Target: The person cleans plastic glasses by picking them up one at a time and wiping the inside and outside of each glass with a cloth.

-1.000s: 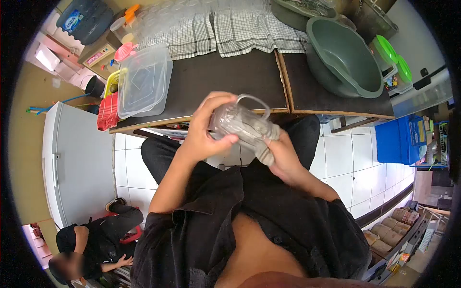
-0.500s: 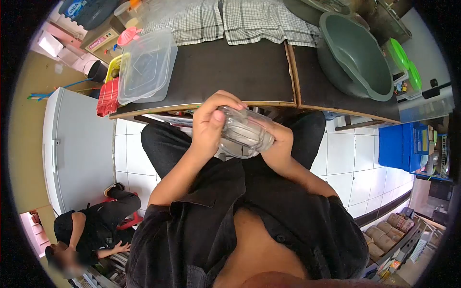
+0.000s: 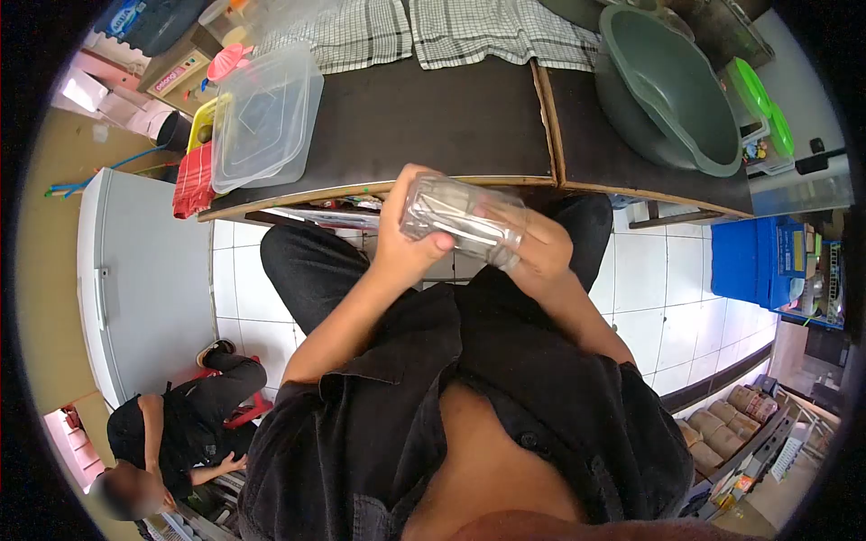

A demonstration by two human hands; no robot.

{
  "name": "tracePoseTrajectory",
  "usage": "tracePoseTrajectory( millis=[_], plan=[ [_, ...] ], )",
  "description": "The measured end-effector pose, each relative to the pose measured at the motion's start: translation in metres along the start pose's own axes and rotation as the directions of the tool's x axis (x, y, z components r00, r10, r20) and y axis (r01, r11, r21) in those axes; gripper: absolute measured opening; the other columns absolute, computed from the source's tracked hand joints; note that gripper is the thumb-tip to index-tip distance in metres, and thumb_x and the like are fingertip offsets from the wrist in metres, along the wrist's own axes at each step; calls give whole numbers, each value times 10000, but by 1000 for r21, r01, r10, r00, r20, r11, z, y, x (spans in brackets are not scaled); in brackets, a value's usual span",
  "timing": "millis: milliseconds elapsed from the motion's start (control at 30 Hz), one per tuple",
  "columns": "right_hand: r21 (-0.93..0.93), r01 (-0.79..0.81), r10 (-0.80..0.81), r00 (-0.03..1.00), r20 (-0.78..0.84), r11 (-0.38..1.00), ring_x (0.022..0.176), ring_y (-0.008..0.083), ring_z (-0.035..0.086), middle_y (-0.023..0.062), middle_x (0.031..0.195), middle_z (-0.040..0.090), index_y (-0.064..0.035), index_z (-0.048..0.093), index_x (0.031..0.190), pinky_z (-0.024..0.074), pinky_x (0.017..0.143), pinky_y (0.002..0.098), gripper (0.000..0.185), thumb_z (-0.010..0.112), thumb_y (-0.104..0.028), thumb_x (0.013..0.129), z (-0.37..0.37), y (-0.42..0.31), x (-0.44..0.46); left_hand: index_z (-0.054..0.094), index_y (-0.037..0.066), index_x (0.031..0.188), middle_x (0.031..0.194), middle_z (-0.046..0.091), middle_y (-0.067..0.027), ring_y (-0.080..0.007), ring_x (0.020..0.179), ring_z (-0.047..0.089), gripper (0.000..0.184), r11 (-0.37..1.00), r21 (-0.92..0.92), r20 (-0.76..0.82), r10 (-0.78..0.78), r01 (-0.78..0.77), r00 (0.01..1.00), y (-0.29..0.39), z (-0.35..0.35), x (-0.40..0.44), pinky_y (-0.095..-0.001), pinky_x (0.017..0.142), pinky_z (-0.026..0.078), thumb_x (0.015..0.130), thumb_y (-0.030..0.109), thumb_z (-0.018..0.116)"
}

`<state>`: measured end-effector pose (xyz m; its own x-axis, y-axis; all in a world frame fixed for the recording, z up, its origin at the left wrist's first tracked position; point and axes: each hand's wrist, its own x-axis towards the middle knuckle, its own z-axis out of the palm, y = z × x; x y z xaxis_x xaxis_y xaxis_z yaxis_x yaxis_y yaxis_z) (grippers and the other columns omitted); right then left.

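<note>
Above my lap, in front of the table edge, I hold a clear glass jar (image 3: 451, 215) tilted on its side, its mouth toward the right. My left hand (image 3: 401, 239) wraps round the jar's base end, thumb along the near side. At the mouth end is my right hand (image 3: 547, 254), its fingers bent against the jar. Some of those fingers show through the glass; whether they are inside the jar or behind it I cannot tell. Slight blur covers the mouth end.
On the dark table (image 3: 433, 122) are a clear plastic container (image 3: 262, 126), checked cloths (image 3: 496, 32) and a grey-green basin (image 3: 672, 95). A seated person (image 3: 180, 424) is at lower left beside a white refrigerator (image 3: 149, 279). Blue crates (image 3: 749, 261) stand at right.
The jar has swung to lie more level and its side now faces me. My right hand has shifted slightly right along the mouth end, and my left hand has turned with the jar.
</note>
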<state>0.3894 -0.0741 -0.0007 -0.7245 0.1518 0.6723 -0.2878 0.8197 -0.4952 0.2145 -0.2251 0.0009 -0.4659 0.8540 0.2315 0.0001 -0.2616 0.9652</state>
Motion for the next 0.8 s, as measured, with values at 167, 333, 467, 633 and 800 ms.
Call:
tracePoseTrajectory(
  millis=[167, 333, 467, 633, 800],
  plan=[
    [611, -516, 593, 800, 92, 601, 1054, 201, 757, 127, 1215, 783, 21, 756, 1239, 611, 897, 333, 300, 742, -130, 981, 27, -27, -11, 584, 25, 1217, 1081, 675, -46, -136, 1008, 654, 902, 987, 148, -2, 60, -59, 998, 8, -7, -1, -316, 913, 529, 634, 565, 1011],
    [875, -437, 662, 596, 454, -207, 1066, 168, 729, 127, 1273, 754, 19, 728, 1293, 598, 929, 335, 295, 695, -46, 1007, 32, -39, -12, 602, 14, 1319, 1162, 703, -99, -188, 1096, 679, 946, 966, 244, 259, 25, -90, 966, 21, -34, 10, -363, 980, 531, 644, 536, 1010],
    [257, -221, 279, 936, -215, 941, 1140, 263, 741, 195, 1324, 735, 3, 737, 1301, 599, 976, 380, 363, 753, -35, 941, 20, -16, 5, 456, 28, 1497, 1387, 654, -180, -268, 1272, 647, 1092, 996, 36, -24, 86, -85, 996, 15, -6, 10, -424, 1103, 503, 750, 699, 886],
    [48, -25, 26, 1000, -4, 999, 1193, 293, 740, 199, 1317, 742, -11, 746, 1305, 591, 991, 371, 427, 796, 21, 882, 31, -17, 5, 532, -23, 1395, 1205, 721, -170, -299, 1190, 698, 929, 875, -485, -154, -105, 18, 982, -3, 19, -10, -454, 1059, 547, 807, 599, 894],
    [737, -380, 561, 828, 1, 559, 1051, 239, 749, 125, 1158, 787, 0, 755, 1228, 613, 852, 362, 271, 738, -62, 964, 73, -30, -23, 568, -35, 1258, 1103, 736, -189, -278, 1054, 734, 882, 942, -336, -60, -12, -9, 998, 3, 10, -5, -433, 940, 599, 812, 670, 853]
  ],
)
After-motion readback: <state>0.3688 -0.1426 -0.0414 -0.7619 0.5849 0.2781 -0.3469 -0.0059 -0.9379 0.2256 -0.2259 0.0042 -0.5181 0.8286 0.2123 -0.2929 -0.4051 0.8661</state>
